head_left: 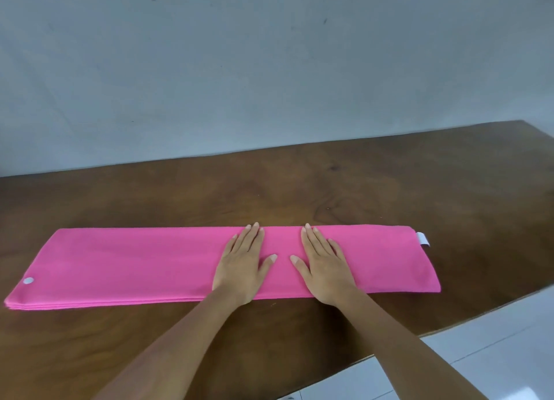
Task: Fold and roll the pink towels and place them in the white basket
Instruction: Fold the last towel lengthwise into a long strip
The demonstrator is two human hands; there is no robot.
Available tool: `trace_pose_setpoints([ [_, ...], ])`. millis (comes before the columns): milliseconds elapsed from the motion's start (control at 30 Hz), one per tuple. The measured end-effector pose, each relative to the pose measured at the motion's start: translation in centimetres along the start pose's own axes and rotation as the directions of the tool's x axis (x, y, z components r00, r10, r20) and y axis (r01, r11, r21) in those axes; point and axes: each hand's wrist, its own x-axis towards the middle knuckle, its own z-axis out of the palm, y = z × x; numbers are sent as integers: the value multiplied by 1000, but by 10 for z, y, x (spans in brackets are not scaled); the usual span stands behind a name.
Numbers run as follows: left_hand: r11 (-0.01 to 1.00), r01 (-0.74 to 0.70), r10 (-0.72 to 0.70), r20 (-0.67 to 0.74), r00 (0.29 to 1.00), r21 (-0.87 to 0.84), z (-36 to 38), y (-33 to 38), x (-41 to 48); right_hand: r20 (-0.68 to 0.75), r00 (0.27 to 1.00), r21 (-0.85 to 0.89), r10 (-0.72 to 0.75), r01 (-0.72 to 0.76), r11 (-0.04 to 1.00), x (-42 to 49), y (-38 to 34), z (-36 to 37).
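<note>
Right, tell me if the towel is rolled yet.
No, the pink towel lies flat as a long folded strip under the left hand and right hand.

Plain indoor room, possibly home: wooden table [359,189], bare grey wall [269,69], white tiled floor [494,339].

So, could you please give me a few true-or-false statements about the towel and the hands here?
1. The left hand and the right hand both lie flat on the pink towel. True.
2. The towel is rolled into a cylinder. False: it lies flat as a long folded strip.
3. A white tag sticks out at the towel's right end. True.
4. The right hand pinches the tag. False: it rests mid-towel, well apart from the tag.
</note>
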Motion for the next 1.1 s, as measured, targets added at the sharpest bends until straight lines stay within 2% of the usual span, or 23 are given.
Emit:
trace_pose_setpoints([
  [333,999,1,-1,-4,1000,35,4,-5,2,0,1000,-99,-24,24,995,-34,144,-17],
  [533,999,27,-27,-20,999,30,6,0,0,27,997,-147,-70,74,986,-34,190,-23],
  [633,996,86,-86,-58,995,8,7,0,-5,28,998,-155,-51,55,986,-33,200,-24],
  [767,970,237,-242,-153,958,-47,14,10,-22,43,998,-153,-47,53,987,-32,202,-22],
  [967,937,344,-349,-213,913,-58,24,29,-56,71,981,-137,-182,191,972,-31,230,-30],
  [1100,911,408,-411,-218,885,-64,28,40,-75,31,974,-154,-224,226,962,-32,236,-28],
])
